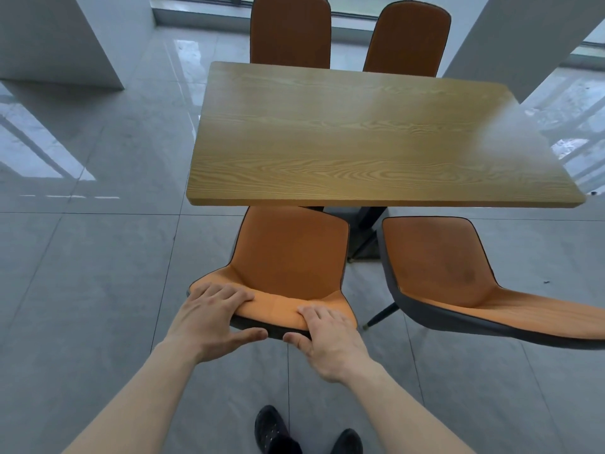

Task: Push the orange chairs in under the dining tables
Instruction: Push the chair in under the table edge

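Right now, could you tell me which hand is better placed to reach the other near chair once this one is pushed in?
Probably the right hand. It grips the held chair's backrest on the side nearer the second chair, which stands to the right. The left hand would have to cross over.

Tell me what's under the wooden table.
Under the table show its dark base and the front edge of the chair that both hands grip. The tabletop hides the rest, including the far chairs' seats.
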Available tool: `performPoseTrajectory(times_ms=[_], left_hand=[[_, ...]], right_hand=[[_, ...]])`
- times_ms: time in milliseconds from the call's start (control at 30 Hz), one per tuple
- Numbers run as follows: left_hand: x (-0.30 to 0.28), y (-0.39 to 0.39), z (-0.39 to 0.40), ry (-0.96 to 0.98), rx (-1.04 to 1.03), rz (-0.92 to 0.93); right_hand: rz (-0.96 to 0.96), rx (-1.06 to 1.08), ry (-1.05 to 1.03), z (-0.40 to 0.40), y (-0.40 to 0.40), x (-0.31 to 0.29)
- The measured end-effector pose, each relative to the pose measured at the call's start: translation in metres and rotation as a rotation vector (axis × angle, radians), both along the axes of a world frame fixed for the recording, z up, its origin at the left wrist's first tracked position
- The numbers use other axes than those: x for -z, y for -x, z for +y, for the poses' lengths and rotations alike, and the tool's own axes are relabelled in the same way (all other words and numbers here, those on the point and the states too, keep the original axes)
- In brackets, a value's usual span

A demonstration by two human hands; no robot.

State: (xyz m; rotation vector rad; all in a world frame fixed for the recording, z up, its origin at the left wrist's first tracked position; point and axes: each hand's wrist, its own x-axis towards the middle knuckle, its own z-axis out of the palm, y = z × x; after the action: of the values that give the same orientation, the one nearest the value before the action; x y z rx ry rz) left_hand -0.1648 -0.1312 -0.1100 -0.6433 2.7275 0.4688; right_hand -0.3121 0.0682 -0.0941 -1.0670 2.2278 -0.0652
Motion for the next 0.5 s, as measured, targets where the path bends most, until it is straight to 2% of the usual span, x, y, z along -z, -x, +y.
performPoseTrajectory(times_ms=[200,500], left_hand=[[0.004,0.003,0.036,0.020,-0.040,-0.001],[0.001,0.019,0.090,0.012,-0.055,-0.105]], right_hand=[[-0.006,-0.033,0.008,0.030,0.014,0.001],[-0.006,-0.051,0.021,0.076,0.036,-0.001]])
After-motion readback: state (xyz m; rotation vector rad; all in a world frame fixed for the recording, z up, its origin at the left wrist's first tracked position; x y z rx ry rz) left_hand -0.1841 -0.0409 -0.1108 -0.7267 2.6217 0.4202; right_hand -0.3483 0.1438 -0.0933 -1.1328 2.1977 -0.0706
